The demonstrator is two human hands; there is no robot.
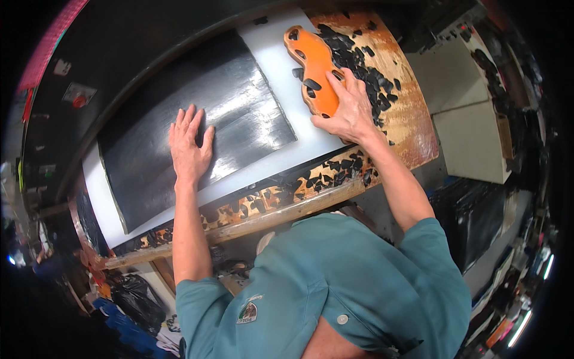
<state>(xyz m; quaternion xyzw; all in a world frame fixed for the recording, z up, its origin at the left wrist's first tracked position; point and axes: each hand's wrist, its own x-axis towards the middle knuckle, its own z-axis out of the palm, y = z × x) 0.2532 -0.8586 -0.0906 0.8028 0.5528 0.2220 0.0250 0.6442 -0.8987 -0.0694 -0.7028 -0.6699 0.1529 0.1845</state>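
Observation:
A smooth black sheet (239, 113) lies on a white cutting board (272, 51). My left hand (191, 149) rests flat on the sheet, its fingers stretched out. At the right, my right hand (351, 113) grips the near end of an orange shoe-sole-shaped cutting die (315, 57) with a metal edge and several openings. The die sits over the right part of the white board, next to a heap of small black cut pieces (373, 84). One dark piece (311, 84) lies on the die's left side.
A worn wooden surface (415, 102) bears the heap at the right. Dark machinery (131, 48) overhangs the board's far side. More black scraps (317, 179) lie in a trough behind a wooden rail (287, 209) in front of me. A pale cabinet (469, 131) stands farther right.

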